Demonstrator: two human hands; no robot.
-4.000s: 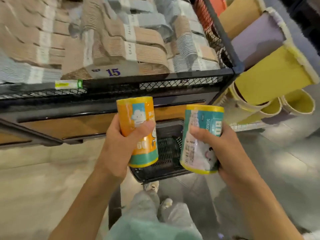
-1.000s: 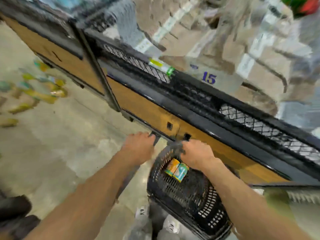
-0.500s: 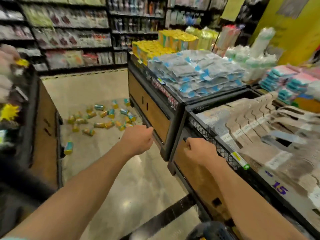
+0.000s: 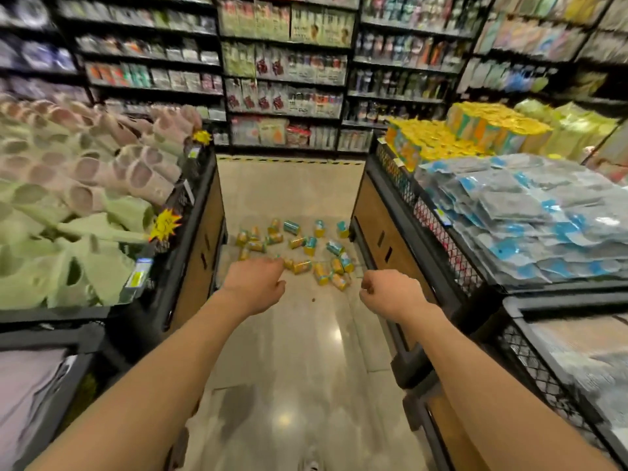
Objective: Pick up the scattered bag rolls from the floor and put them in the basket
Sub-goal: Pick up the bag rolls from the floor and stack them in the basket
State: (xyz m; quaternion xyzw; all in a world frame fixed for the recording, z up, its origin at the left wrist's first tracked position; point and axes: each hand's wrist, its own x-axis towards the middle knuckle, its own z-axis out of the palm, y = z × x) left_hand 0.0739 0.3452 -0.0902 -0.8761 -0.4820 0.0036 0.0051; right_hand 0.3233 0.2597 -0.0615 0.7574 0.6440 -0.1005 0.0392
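I see the yellow-and-teal bag rolls [image 4: 299, 249] now at frame centre, nearer than before; my left hand [image 4: 253, 283] and right hand [image 4: 390, 294] stay loosely curled, holding nothing.

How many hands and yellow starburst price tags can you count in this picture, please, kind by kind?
Hands: 2, the left hand and the right hand, both holding nothing.
Yellow starburst tags: 2, the far tag and the near tag.
Total: 4.
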